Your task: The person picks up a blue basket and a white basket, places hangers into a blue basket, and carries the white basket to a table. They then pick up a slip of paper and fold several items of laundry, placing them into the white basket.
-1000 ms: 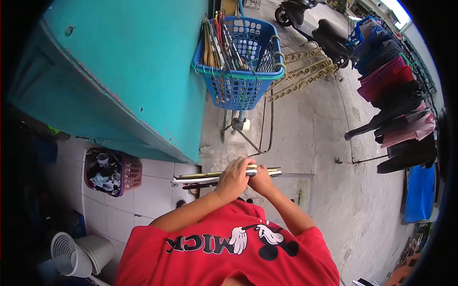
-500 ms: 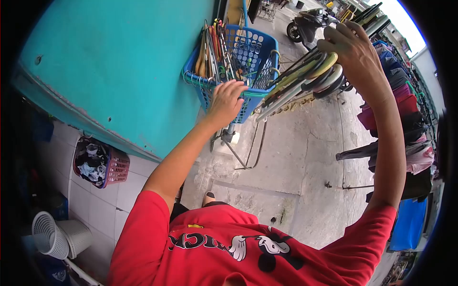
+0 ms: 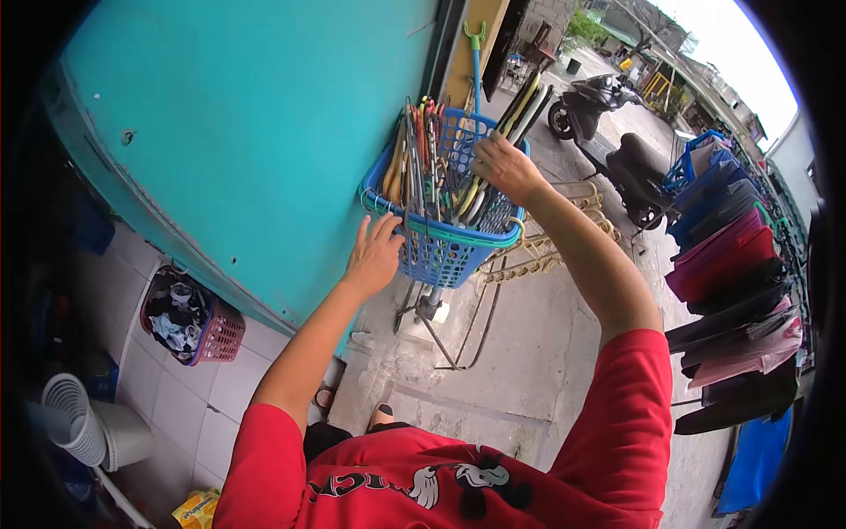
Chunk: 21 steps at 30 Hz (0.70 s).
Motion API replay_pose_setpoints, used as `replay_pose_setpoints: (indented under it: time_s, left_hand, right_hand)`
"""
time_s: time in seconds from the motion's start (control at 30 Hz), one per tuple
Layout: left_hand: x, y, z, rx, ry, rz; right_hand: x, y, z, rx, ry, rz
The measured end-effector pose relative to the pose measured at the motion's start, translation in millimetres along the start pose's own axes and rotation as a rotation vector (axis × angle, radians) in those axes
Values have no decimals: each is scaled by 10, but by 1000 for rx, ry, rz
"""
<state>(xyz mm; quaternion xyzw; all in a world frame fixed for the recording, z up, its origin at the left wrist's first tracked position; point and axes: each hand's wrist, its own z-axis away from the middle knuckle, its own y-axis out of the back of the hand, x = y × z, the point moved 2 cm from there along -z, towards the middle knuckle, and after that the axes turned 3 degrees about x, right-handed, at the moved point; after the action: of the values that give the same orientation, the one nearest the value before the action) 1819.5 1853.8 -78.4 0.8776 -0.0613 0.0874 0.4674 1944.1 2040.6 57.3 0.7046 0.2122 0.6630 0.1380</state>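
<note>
A blue plastic basket (image 3: 438, 257) with a perforated wall stands beside the turquoise panel, raised on a metal stand. My right hand (image 3: 506, 167) is closed round a bundle of clothes hangers (image 3: 476, 201), yellow, white and black, whose lower ends reach into the basket's right side. Other clothes hangers (image 3: 414, 167), some wooden and some coloured, lean upright in the left part of the basket. Near its front left corner, my left hand (image 3: 374, 256) has its fingers spread, fingertips close to the rim, and holds nothing.
The turquoise panel (image 3: 264, 123) fills the left. A laundry basket (image 3: 220, 335) with clothes sits on the tiles below. Hung clothes (image 3: 731, 273) line the right side, with a parked scooter (image 3: 639, 167) behind. A beige rack (image 3: 564, 220) stands right of the blue basket.
My right hand has brought the bundle of hangers left and down, from beside the blue basket into it. My left hand has shifted from the basket's front to its left corner.
</note>
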Motion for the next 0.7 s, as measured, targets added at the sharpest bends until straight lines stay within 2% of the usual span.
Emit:
replay_pose_setpoints:
  time_s: [0.07, 0.17, 0.2, 0.33, 0.37, 0.47, 0.53, 0.6, 0.67, 0.7]
  left_hand:
    - [0, 83, 254, -1, 48, 38]
    - [-90, 194, 793, -32, 188, 93]
    - [-119, 238, 1009, -33, 193, 91]
    - [-161, 416, 2020, -124, 414, 154]
    - [-118, 460, 2274, -169, 448, 171]
    - [116, 591, 2984, -242, 590, 311]
    - [244, 601, 3504, -279, 827, 426]
    - [307, 584, 4082, -185, 853, 232]
    - [296, 475, 4894, -37, 1102, 260]
    - [333, 495, 5203, 42, 1340, 309]
  right_hand:
    - [-292, -163, -55, 74, 65, 15]
    - [-696, -324, -104, 34, 169, 82]
    - [-821, -344, -124, -28, 167, 110]
    - [-920, -452, -188, -77, 139, 110]
    - [-940, -522, -196, -47, 107, 160]
    - [-1006, -512, -245, -174, 129, 118]
    - [-1113, -523, -262, -239, 115, 140]
    - [-1162, -561, -298, -164, 32, 63]
    - [-1073, -421, -295, -227, -92, -192]
    - [-999, -381, -302, -169, -191, -294]
